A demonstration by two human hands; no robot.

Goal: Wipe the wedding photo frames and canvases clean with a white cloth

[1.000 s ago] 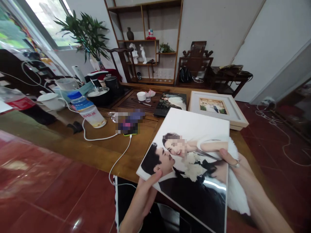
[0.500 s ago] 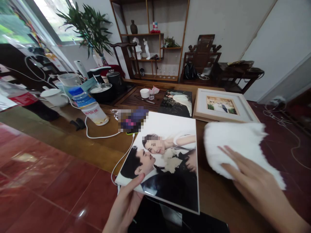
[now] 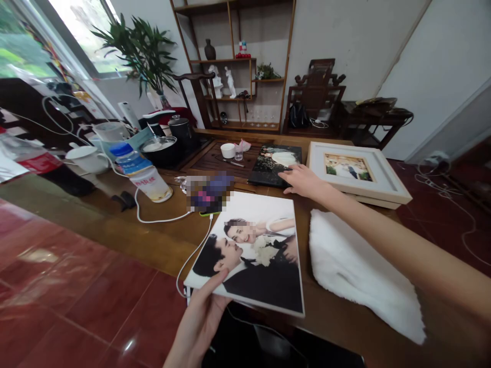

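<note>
At the near table edge, a white-edged photo panel (image 3: 264, 286) showing two people in wedding clothes is in my left hand (image 3: 205, 319), thumb on its face and fingers underneath. Its far part slants over the wooden table. My right hand (image 3: 303, 181) is stretched forward with fingers apart, at the near right corner of a dark photo panel (image 3: 263, 166) picturing a white dress; whether the fingertips touch it is hard to tell. Under my right forearm lies a crumpled white towel (image 3: 356, 281), out of the hand.
A framed photo (image 3: 387, 179) rests right of the dark panel. To the left are a blue-capped bottle (image 3: 143, 176), a cola bottle (image 3: 57, 174), a white cable (image 3: 161, 221) and a partly blurred bundle (image 3: 210, 191). Farther back stand a white cup (image 3: 227, 150) and a dark pot (image 3: 180, 133).
My right hand has left the towel and moved forward and left to the dark photo panel. The towel now lies on the table. My left hand keeps hold of the photo panel, which has tilted slightly.
</note>
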